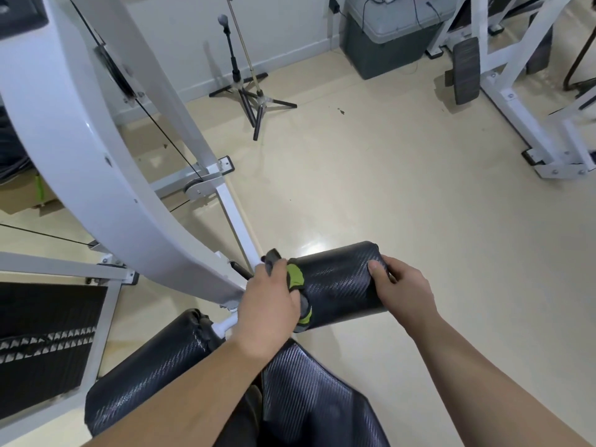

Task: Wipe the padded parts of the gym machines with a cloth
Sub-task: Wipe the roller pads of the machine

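Note:
A black padded roller [338, 285] with a carbon-weave cover sticks out to the right of the white machine arm [96, 162]. My left hand [269, 304] is closed on a grey and green cloth [295, 279], pressed against the roller's left end. My right hand [400, 288] grips the roller's right end, thumb on top. A second padded roller [151, 372] lies lower left, and a black seat pad [316, 398] is just below my arms.
White frame bars [232, 214] run beside the roller. A tripod stand [254, 98] is on the beige floor ahead. A dark bin with a grey lid [387, 37] stands at the wall. Another white machine [522, 101] with a black pad sits far right.

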Available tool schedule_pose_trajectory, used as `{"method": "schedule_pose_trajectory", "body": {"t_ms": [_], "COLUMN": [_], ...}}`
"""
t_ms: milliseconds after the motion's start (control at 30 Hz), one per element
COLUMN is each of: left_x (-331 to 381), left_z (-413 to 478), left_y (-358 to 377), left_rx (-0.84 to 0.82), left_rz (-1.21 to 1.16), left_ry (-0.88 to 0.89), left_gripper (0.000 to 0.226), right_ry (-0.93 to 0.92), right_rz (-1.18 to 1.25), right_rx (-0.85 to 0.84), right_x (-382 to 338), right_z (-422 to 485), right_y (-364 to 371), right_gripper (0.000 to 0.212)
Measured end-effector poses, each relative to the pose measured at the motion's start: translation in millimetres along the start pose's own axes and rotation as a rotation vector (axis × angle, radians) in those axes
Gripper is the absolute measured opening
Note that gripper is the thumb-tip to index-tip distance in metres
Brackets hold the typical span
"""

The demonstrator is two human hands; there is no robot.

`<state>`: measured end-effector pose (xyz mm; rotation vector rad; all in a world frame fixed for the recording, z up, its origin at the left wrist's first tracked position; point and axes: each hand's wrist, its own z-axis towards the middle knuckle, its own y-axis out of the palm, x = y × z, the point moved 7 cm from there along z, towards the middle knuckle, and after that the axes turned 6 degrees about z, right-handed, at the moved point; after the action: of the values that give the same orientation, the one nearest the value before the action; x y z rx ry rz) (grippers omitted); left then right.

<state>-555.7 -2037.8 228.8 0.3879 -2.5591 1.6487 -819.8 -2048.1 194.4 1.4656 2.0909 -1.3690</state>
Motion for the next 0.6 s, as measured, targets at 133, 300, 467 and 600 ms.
{"method": "schedule_pose_trajectory", "body": {"t_ms": [133,300,467,600], "left_x": [70.8,122.6,31.3,2.9], "left_z": [23.8,29.4,-4.7,8.4], "left_y": [-3.9,1.6,0.0,-4.3], "left_rx": [0.048,-0.102,-0.037,-0.009], "left_rz": [0.033,0.089,0.084,0.068], "left_ry": [0.258,0.520,0.361,0.158], "left_gripper": [0.046,0.054,0.069,0.062], "right_ry": [-0.003,-0.034,-0.005,0.012], "right_rz": [0.022,0.208,0.306,0.315], "right_rx": [-0.015,0.003,-0.048,-0.056], "right_x": [-3.1,6.3,28.3,33.8], "right_z": [-1.7,-17.6,-39.8,-43.1], "right_y": [1.2,3.8,8.3,11.3], "right_gripper": [0.030,0.017,0.034,0.034]}}
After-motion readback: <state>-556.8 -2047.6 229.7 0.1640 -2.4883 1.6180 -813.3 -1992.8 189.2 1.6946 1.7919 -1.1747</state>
